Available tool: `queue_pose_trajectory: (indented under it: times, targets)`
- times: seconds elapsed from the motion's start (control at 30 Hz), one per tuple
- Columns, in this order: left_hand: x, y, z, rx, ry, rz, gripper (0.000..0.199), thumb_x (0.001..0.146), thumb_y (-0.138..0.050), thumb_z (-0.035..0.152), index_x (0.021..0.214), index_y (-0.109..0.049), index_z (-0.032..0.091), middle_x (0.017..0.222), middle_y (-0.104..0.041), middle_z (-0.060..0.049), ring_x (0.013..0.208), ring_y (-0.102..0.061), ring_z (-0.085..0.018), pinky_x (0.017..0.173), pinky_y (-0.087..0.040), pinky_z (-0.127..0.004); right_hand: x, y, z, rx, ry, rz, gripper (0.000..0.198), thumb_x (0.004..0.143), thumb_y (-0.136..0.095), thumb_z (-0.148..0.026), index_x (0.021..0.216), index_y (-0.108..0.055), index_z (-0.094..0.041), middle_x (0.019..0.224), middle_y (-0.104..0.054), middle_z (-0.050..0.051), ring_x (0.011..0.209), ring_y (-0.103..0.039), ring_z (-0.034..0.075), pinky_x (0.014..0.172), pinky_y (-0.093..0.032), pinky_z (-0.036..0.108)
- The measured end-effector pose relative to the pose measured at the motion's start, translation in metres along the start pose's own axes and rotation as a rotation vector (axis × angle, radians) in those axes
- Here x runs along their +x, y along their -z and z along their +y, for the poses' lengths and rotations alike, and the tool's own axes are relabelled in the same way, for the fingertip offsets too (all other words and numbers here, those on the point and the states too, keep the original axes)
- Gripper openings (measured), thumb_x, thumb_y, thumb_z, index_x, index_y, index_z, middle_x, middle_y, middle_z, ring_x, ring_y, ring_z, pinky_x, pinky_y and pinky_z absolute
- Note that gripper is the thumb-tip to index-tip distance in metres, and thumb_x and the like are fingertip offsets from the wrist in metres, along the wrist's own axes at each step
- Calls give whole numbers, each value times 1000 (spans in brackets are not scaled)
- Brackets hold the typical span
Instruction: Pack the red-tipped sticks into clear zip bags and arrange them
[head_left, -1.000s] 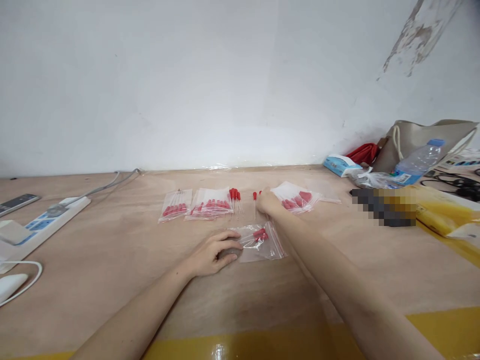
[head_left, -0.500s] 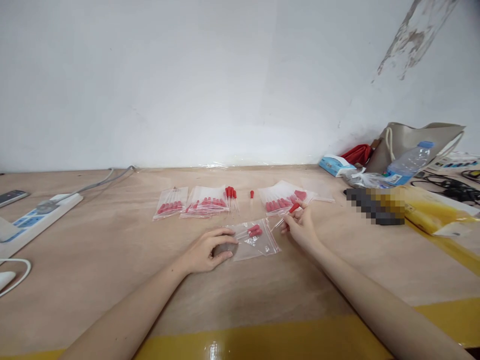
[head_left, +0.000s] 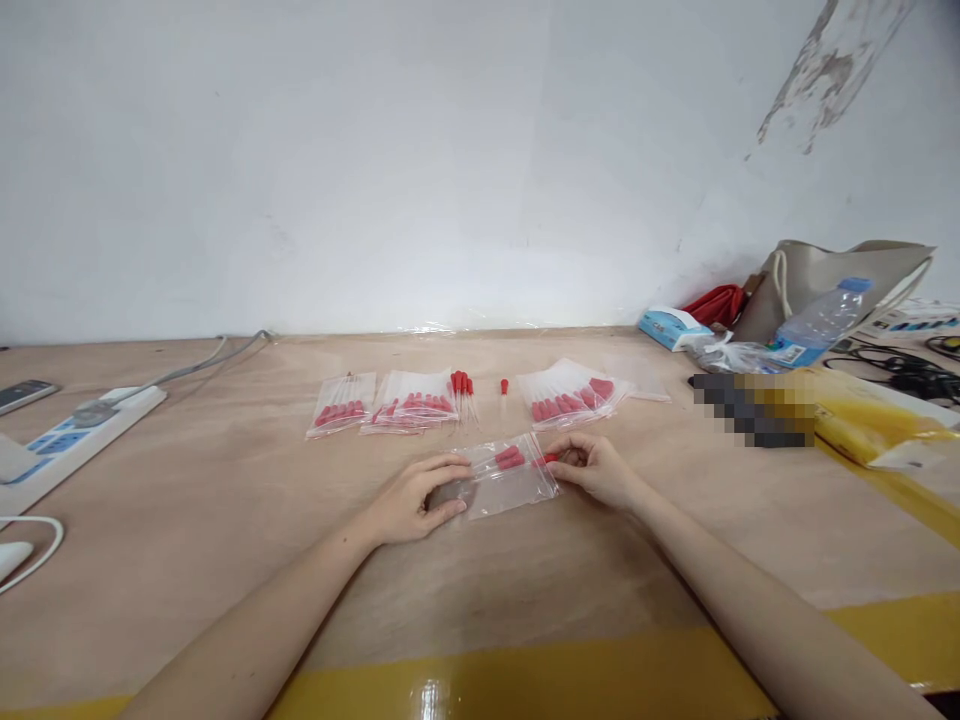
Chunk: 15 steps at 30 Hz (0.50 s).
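In the head view, a clear zip-lock bag (head_left: 510, 492) lies flat on the table. Two droppers with red rubber bulbs (head_left: 510, 457) show inside it. My left hand (head_left: 416, 500) holds down the bag's left end, thumb at the near side and curved fingers at the far side. At the bag's right end, my right hand (head_left: 596, 470) pinches another dropper (head_left: 541, 460) by its red bulb. This dropper's stem points left into the mouth of the bag. Beyond the hands lie several loose droppers (head_left: 461, 385) in a bunch and a single dropper (head_left: 504, 387).
Filled bags stand out behind: one at left (head_left: 343, 405), a stack (head_left: 416, 398) beside it, another stack (head_left: 570, 392) at right. A power strip (head_left: 82, 430) lies left. At right are a tissue pack (head_left: 673, 328), a water bottle (head_left: 825, 322) and a yellow package (head_left: 870, 415).
My right hand has moved left and slightly down, carrying the dropper's stem into the bag's mouth. My left hand has stayed put on the bag.
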<state>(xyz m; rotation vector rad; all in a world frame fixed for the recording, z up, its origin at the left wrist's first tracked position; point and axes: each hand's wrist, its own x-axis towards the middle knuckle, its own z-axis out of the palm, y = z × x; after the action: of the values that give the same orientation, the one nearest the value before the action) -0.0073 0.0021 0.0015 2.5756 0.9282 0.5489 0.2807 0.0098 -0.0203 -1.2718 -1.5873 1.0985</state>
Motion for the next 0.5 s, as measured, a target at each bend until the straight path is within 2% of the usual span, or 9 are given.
queue_pose_trajectory:
  times: [0.13, 0.27, 0.4, 0.5]
  targets:
    - [1, 1, 1, 3, -15, 3, 39, 84, -50, 31, 122, -47, 23, 122, -51, -7, 113, -47, -21, 96, -39, -36, 2, -7, -1, -154, 157, -6, 18, 64, -66, -30, 77, -67, -18, 58, -56, -2, 49, -42, 7, 46, -32, 20]
    - [1, 1, 1, 2, -4, 7, 40, 84, -51, 31, 123, -46, 23, 122, -51, -6, 113, -46, -22, 96, -38, -37, 2, -12, -7, -176, 257, -100, 17, 68, -63, -33, 80, -70, -22, 65, -61, -1, 53, -46, 9, 48, -36, 20]
    - [0, 0, 0, -2, -11, 10, 41, 84, -51, 31, 123, -45, 23, 122, -51, -6, 113, -46, -22, 97, -38, -37, 2, -14, -12, -112, 218, -164, 22, 69, -63, -37, 83, -69, -22, 68, -64, 0, 55, -51, 11, 50, -41, 22]
    - [0, -1, -1, -3, -9, 9, 41, 84, -51, 31, 124, -44, 23, 122, -51, -6, 114, -46, -21, 97, -38, -36, 4, -19, -11, 12, 141, -145, 25, 67, -64, -39, 80, -67, -18, 73, -66, 3, 62, -57, 14, 53, -45, 25]
